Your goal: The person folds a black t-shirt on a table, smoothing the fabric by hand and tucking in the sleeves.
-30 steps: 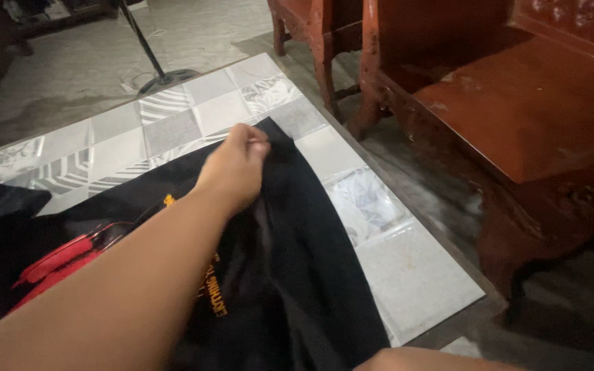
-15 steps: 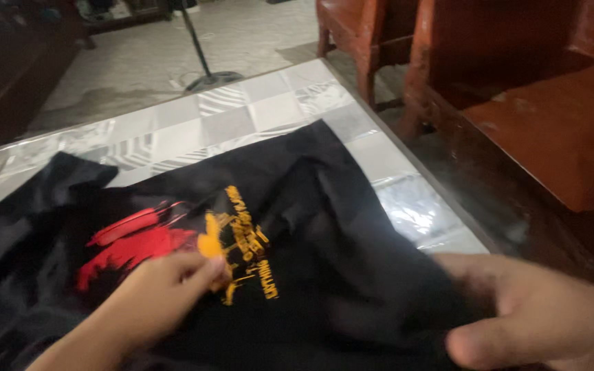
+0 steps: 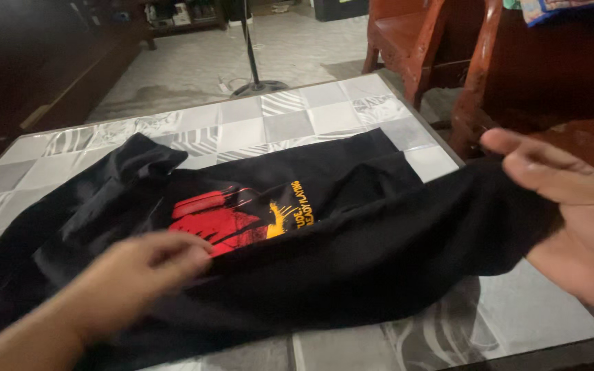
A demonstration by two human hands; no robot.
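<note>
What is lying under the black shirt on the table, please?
Under the black shirt only the tiled tabletop shows, grey and white squares around its edges. Whatever lies beneath the cloth's middle is covered, so I cannot tell.

head view, close, angled down over table (image 3: 242, 127)

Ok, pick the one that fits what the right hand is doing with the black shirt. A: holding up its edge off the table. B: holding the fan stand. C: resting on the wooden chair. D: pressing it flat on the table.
A: the right hand has the edge of the black shirt draped over its fingers, lifted above the tiled table, while the left hand rests on the shirt near the red print.
</note>
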